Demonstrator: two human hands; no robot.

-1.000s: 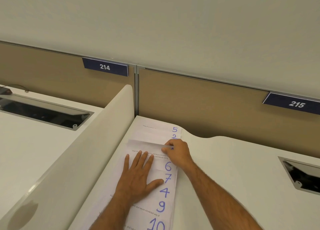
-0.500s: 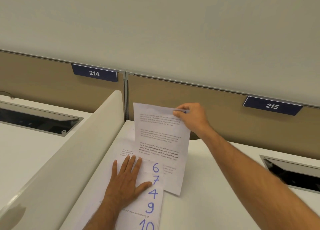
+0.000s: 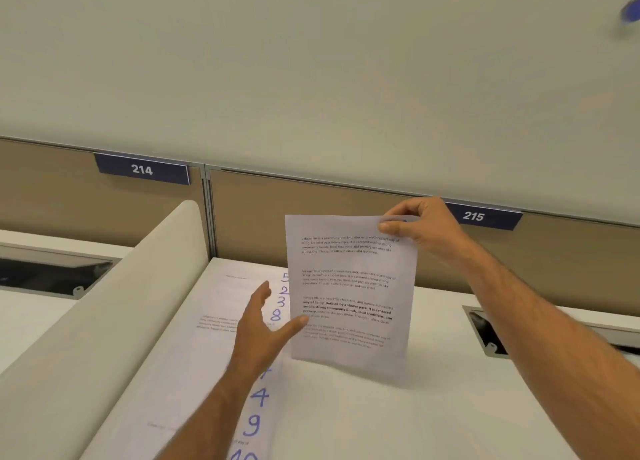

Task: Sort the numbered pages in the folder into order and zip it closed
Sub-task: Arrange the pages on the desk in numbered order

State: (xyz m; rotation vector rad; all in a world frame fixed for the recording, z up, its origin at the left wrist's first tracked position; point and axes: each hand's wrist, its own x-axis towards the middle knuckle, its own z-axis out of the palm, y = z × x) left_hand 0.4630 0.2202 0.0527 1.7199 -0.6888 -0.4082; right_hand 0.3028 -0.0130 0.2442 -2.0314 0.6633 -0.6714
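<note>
The right hand [image 3: 424, 227] is pinching the top right corner of a white printed sheet of paper [image 3: 349, 286], thumb in front and fingers curled behind, and is holding it upright above the white desk top [image 3: 450, 407]. The sheet is hanging with its long axis running top to bottom, its lower edge just off the desk or brushing it; I cannot tell which. Its number is hiding under the pinching fingers, so I cannot read it.

The left hand [image 3: 263, 335] is floating open, fingers straight and loosely spread, thumb reaching toward the sheet's left edge near the bottom. It is holding nothing. It looks close enough to be touching the paper, though the contact is not clear.

Below and to the left of the lifted sheet, the fanned row of white pages with blue handwritten numbers [image 3: 273, 355] is lying flat, running away from the person along the curved cream divider panel [image 3: 114, 307]. Reading from the far end: 5, 2, 3, 8, then the left hand is covering a stretch, then 4, 9 and what seems to be a 10 at the bottom edge.

So the held sheet is sitting just right of the row, and the left hand is the nearer one to the row. The open room is all on the right, across the bare desk as far as the metal-rimmed cable opening [image 3: 491, 338]; the divider is closing off the left, the tan partition wall [image 3: 346, 196] the far end. No folder is in sight.
</note>
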